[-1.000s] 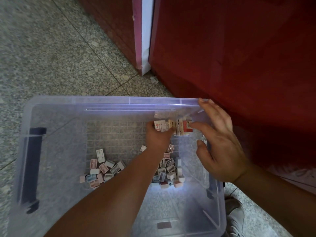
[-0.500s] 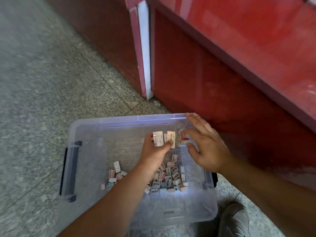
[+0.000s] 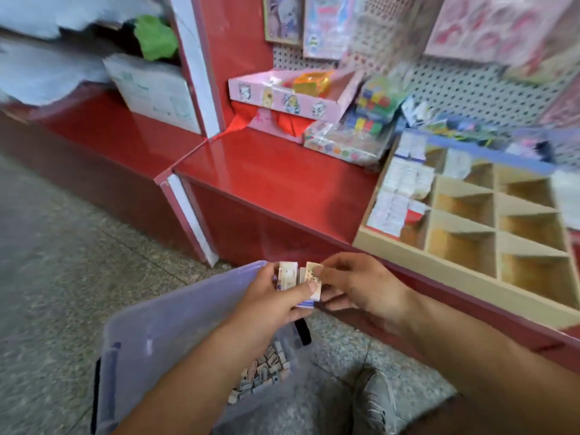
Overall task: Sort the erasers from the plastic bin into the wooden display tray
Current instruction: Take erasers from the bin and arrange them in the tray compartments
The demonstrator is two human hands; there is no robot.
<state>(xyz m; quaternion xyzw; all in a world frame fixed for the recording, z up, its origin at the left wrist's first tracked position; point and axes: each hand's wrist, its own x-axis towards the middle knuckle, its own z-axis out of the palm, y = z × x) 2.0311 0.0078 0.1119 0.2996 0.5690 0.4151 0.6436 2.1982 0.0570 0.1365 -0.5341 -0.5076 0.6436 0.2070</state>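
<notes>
Both hands clamp one row of erasers (image 3: 298, 279): left hand (image 3: 276, 296) grips it with thumb on top, right hand (image 3: 354, 287) pinches the far end, likely so the row stays together. Plastic bin (image 3: 163, 328) sits at 6 o'clock, loose erasers inside. Wooden display tray (image 3: 464, 227) waits at 3 o'clock, mostly empty.

Two bare forearms reach in from the bottom edge, with no sleeves, watch or bands showing on either. The left hand (image 3: 276, 296) and right hand (image 3: 361, 287) wear no gloves or rings. A short, plain thumbnail shows on the left hand. Below the right forearm sits a grey shoe (image 3: 375, 403) with a worn, creased upper and pale sole edge.
</notes>
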